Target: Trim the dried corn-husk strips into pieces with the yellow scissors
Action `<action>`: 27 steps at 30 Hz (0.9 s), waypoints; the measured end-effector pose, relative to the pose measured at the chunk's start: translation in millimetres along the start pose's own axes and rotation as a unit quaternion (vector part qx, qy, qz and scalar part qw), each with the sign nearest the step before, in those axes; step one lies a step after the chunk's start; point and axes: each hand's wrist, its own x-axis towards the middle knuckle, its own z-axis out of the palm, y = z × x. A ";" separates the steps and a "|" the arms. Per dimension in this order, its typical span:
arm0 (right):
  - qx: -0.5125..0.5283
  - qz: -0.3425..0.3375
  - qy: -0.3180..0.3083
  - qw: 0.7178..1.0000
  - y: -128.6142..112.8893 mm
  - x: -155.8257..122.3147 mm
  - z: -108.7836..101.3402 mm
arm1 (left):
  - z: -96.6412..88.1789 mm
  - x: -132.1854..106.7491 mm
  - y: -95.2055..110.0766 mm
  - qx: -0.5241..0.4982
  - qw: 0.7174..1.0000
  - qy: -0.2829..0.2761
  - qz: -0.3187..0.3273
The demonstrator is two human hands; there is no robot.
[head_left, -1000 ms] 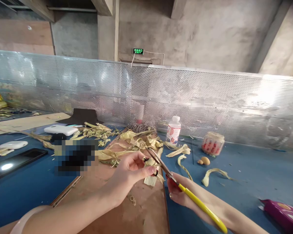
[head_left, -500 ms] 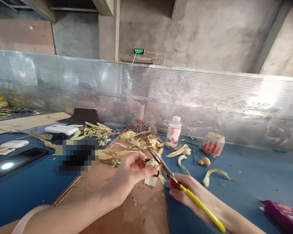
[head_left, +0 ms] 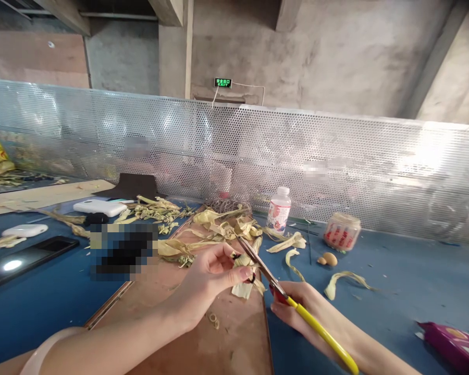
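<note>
My left hand [head_left: 211, 276] pinches a small bundle of pale yellow dried leaf [head_left: 245, 275], tied with a dark band, above a brown board [head_left: 203, 333]. My right hand [head_left: 297, 307] grips yellow-handled scissors [head_left: 297, 307]. Their blades [head_left: 258, 260] reach up and left over the leaf piece, close beside my left fingertips. More dried leaf strips [head_left: 222, 226] lie heaped at the board's far end.
On the blue table [head_left: 394, 281] stand a small plastic bottle [head_left: 278, 210] and a clear jar with red contents [head_left: 341, 232]. Two small nuts [head_left: 326, 258], a purple packet [head_left: 453, 344], a phone [head_left: 23, 258] and a white case [head_left: 99, 208] lie around. A perforated metal screen [head_left: 258, 156] closes off the back.
My right hand and the scissors have shifted slightly right and down. The left hand keeps its hold on the leaf bundle.
</note>
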 end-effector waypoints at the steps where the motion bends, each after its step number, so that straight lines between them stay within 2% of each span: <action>1: 0.000 -0.001 -0.002 1.000 -0.5 -0.4 -0.2 | 0.3 0.0 0.4 -0.005 1.000 -0.001 0.000; 9: 0.059 -0.016 -0.027 0.998 -3.6 -3.5 -3.8 | -0.1 1.9 1.6 0.000 1.000 -0.008 0.008; 16: 0.044 -0.016 -0.027 0.999 -8.7 -4.6 -7.3 | 1.6 2.4 3.8 0.003 1.000 0.010 0.013; 22: 0.067 -0.035 -0.033 0.997 -1.1 -5.6 -6.8 | 3.7 2.0 7.0 -0.024 1.000 0.012 0.002; 27: 0.073 -0.032 -0.026 0.997 3.8 -6.6 -5.8 | 1.5 2.4 5.4 -0.003 1.000 0.016 0.009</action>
